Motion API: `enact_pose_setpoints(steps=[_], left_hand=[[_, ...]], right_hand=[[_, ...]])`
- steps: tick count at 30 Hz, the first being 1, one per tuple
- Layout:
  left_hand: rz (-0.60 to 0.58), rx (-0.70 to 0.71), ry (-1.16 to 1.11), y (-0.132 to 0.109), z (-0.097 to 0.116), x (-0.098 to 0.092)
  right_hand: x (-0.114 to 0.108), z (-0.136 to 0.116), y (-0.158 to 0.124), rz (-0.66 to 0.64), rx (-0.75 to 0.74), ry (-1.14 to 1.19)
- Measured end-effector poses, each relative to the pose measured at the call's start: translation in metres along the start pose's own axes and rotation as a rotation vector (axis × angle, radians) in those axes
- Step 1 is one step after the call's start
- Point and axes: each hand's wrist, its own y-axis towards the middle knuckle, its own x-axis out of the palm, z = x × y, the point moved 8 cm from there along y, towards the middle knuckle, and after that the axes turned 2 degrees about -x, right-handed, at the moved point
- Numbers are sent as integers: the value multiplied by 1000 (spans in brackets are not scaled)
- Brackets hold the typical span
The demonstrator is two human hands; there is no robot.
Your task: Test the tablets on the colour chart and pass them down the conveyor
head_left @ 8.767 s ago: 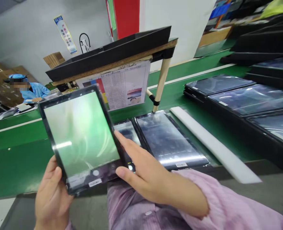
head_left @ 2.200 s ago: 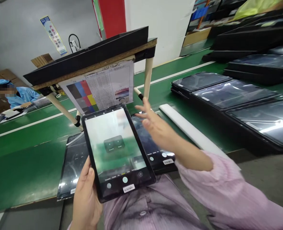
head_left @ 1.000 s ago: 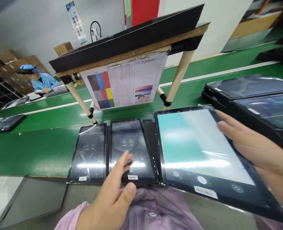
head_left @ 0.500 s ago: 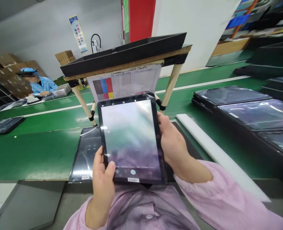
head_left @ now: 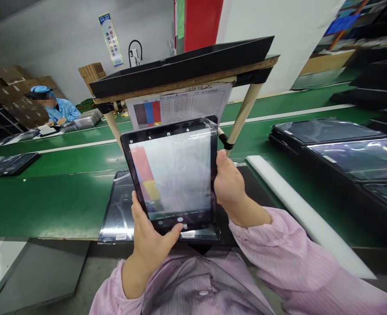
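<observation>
A black-framed tablet is held up between my two hands, its screen facing me with a camera view on it. That screen shows a blurred red and yellow patch on its left side. My left hand grips the lower left edge, thumb over the bottom of the screen. On the opposite edge, my right hand is closed around the tablet's side. Behind the tablet, a printed sheet with colour blocks hangs from a raised stand. Another tablet lies flat on the bench, partly hidden behind the held one.
Trays of tablets are stacked at the right, beside a long white foam strip. Further tablets lie at the far left of the green bench. A person in blue sits across the line.
The held tablet has tilted and moved up slightly. Its screen has gone from a pale blur to red and yellow patches. My left thumb has shifted inward along the bottom.
</observation>
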Motion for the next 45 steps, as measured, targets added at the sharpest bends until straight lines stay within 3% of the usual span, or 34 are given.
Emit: enact_pose_setpoints(steps=[10,18,38,42,45], left_hand=[[58,-8,36,2,0,-1],[16,-42,29,2,-9,1],[31,27,44,-1,-5,2],[-20,0,-148,-2,-8,-2],[-8,-159,-460,-4,-15,-4]], right_hand=[[2,18,-5,-69,103,87],[10,14,-6,-148,122,158],[7,17,-6,-131,134,147],[7,13,-8,-181,120,206],[5,7,-10,-211,106,232]])
